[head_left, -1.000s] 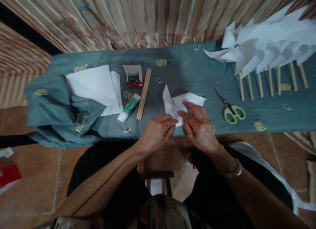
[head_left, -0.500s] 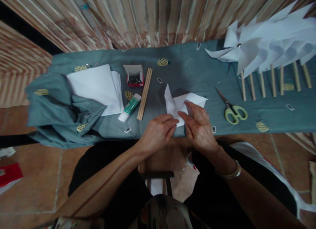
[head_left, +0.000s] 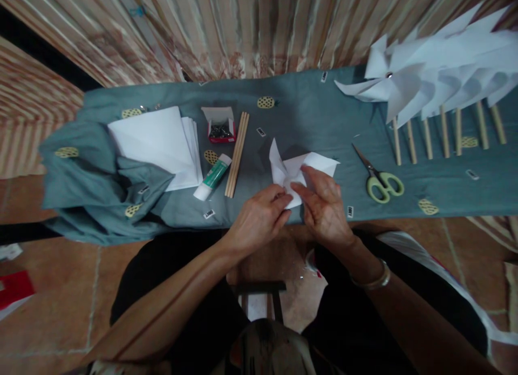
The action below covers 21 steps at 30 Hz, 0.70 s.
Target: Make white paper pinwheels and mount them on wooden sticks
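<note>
A white paper pinwheel (head_left: 277, 167) with curled blades lies at the front edge of the cloth-covered table, between both hands. My left hand (head_left: 261, 216) pinches its near left side, thumb and fingers closed on the paper. From the right, my right hand (head_left: 326, 208) grips the pinwheel near its middle, thumb and index finger bent over the folded paper. The fingers partly hide the centre. To the left lie several thin wooden sticks (head_left: 237, 155) and a green-and-white glue stick (head_left: 212, 177). Scissors (head_left: 383, 183) with green handles rest to the right, blades pointing away.
A stack of white paper (head_left: 151, 143) lies at the left beside bunched cloth (head_left: 93, 175). Behind the glue stick stands an open small box (head_left: 220, 131) of dark metal pieces. Several finished pinwheels (head_left: 441, 73) on sticks overlap at the right. A striped curtain (head_left: 259, 24) hangs behind.
The view has shifted slightly. My left hand's fingers have moved very little on the paper, and my right hand keeps nearly the same hold.
</note>
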Motion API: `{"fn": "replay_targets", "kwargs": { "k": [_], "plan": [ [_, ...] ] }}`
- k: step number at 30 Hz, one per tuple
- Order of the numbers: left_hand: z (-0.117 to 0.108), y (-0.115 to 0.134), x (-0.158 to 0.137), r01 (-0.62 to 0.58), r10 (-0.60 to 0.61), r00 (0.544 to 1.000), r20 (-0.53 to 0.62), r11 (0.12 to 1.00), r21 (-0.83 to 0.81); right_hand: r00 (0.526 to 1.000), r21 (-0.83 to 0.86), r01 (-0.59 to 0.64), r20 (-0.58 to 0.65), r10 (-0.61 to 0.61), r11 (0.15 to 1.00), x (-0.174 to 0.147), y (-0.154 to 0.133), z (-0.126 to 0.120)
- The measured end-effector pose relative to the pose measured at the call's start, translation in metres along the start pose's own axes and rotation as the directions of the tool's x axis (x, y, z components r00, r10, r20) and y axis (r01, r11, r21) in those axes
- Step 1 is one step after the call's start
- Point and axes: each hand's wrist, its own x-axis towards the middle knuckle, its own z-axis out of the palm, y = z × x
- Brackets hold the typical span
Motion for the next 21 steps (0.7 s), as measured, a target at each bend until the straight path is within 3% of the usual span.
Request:
{"fn": "replay_targets", "kwargs": {
  "k": [10,15,18,21],
  "plan": [
    [0.001,-0.003,0.0,-0.01,0.009,1.0,0.027,1.0,0.027,1.0,0.01,-0.016,-0.01,0.016,1.0,0.006,-0.003,-0.003],
    [0.001,-0.003,0.0,-0.014,0.012,0.999,0.043,0.999,0.052,0.998,0.161,-0.023,-0.05,0.032,0.987,0.017,0.009,-0.021],
    [0.001,-0.003,0.0,-0.008,0.005,0.999,0.054,0.998,0.065,0.982,0.085,-0.134,-0.122,0.144,0.987,0.025,0.026,-0.03],
    [0.0,-0.003,0.001,-0.004,0.001,0.999,0.054,0.998,0.07,0.981,-0.003,-0.172,-0.092,0.171,0.985,0.032,0.041,-0.029]
  ]
}}
